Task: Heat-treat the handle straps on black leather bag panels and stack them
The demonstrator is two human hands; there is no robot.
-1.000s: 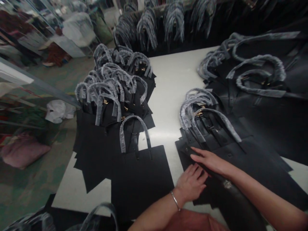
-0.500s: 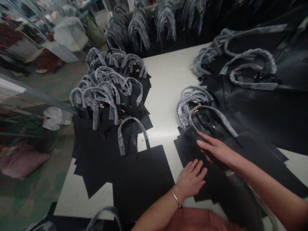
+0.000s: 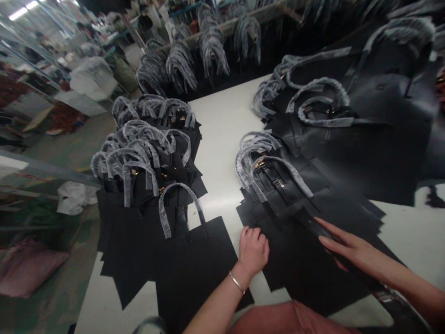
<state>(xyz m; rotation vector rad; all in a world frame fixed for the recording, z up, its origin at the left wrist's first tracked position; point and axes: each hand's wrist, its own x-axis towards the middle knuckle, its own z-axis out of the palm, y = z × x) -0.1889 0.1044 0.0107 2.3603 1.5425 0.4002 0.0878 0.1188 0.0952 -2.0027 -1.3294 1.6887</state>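
My right hand [image 3: 347, 246] is closed around a long black bag panel [image 3: 309, 222], seen nearly edge-on. A metal buckle [image 3: 384, 293] shows further along it, near my forearm. The panel slants across a pile of black bag panels [image 3: 295, 260] with plastic-wrapped handles [image 3: 281, 167]. At that pile's left edge rests my left hand [image 3: 253, 248], fingers curled in; whatever they may hold is hidden. Left of this hand lies another black panel [image 3: 194, 264] with one wrapped handle [image 3: 181, 188], beside a fanned stack of similar panels [image 3: 128, 241].
The white table [image 3: 222, 139] shows between the two stacks. Larger black pieces [image 3: 375, 153] cover its right side. Behind the table, bunches of wrapped handles [image 3: 212, 51] hang over a rail. A pink sack [image 3: 31, 266] and a white bag [image 3: 74, 197] lie on the floor at left.
My left hand has gone from flat with spread fingers to curled. My right hand has moved right with the black panel, away from the wrapped handles. The view has shifted to the right.
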